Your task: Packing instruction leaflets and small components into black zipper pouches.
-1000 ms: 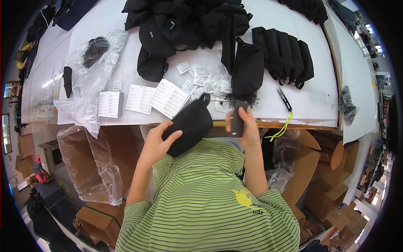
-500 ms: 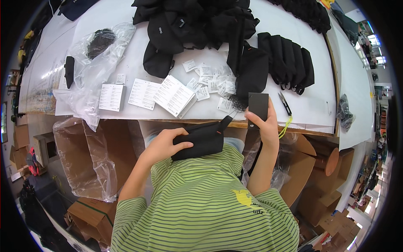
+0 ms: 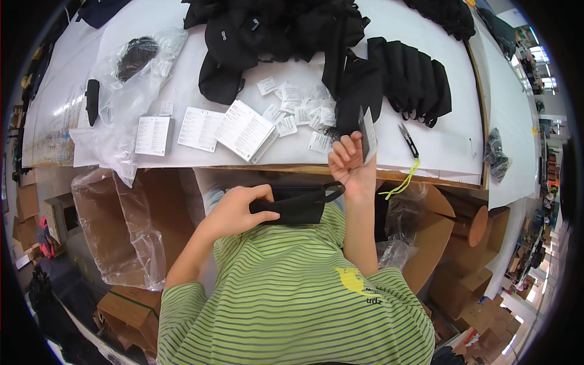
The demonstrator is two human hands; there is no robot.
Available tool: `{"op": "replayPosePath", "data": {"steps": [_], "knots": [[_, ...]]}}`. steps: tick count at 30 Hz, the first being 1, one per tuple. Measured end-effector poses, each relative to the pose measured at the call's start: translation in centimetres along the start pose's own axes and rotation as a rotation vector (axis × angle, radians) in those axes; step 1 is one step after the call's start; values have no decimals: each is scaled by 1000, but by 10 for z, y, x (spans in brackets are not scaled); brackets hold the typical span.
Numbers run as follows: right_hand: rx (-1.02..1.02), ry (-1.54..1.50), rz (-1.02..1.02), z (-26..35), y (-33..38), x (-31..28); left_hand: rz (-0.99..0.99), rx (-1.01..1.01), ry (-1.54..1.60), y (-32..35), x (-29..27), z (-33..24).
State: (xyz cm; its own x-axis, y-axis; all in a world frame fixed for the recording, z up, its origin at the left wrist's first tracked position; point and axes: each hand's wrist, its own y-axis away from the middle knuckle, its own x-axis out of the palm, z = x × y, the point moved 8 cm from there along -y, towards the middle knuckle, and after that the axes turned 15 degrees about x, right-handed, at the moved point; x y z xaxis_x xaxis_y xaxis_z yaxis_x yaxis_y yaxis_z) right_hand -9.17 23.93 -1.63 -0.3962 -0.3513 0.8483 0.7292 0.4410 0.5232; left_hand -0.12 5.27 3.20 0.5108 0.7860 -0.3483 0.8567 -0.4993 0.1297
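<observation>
My left hand (image 3: 238, 210) grips a small black pouch (image 3: 295, 205) held flat against my chest, just below the table's front edge. A black strap loop sticks out of the pouch's right end. My right hand (image 3: 350, 163) is raised at the table edge and pinches a thin dark card (image 3: 367, 132) upright between thumb and fingers. Right behind that hand lies a black bag (image 3: 359, 91) on the white table (image 3: 450, 140).
A heap of black bags (image 3: 274, 30) fills the table's far middle, and a row of folded ones (image 3: 413, 76) lies to the right. Paper leaflets (image 3: 201, 129), small white tags (image 3: 298, 112), clear plastic bags (image 3: 131, 79) and snips with a yellow cord (image 3: 409, 143) lie nearby. Cardboard boxes (image 3: 115, 243) stand under the table.
My left hand has brought the black pouch down from the table edge to my chest. My right hand has lifted the dark card and turned it edge-on.
</observation>
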Motion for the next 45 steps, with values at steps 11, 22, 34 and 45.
{"op": "replayPosePath", "data": {"steps": [11,22,34,45], "knots": [[-297,318,-341,33,28,6,28,86,-191,-9,-1,-13],[-363,305,-459,65,46,-12,134,390,-270,-28,18,-39],[-159,324,-54,23,26,-19,145,365,-254,-30,18,-37],[-127,58,-50,44,44,-34,123,343,-219,-32,17,-28]]}}
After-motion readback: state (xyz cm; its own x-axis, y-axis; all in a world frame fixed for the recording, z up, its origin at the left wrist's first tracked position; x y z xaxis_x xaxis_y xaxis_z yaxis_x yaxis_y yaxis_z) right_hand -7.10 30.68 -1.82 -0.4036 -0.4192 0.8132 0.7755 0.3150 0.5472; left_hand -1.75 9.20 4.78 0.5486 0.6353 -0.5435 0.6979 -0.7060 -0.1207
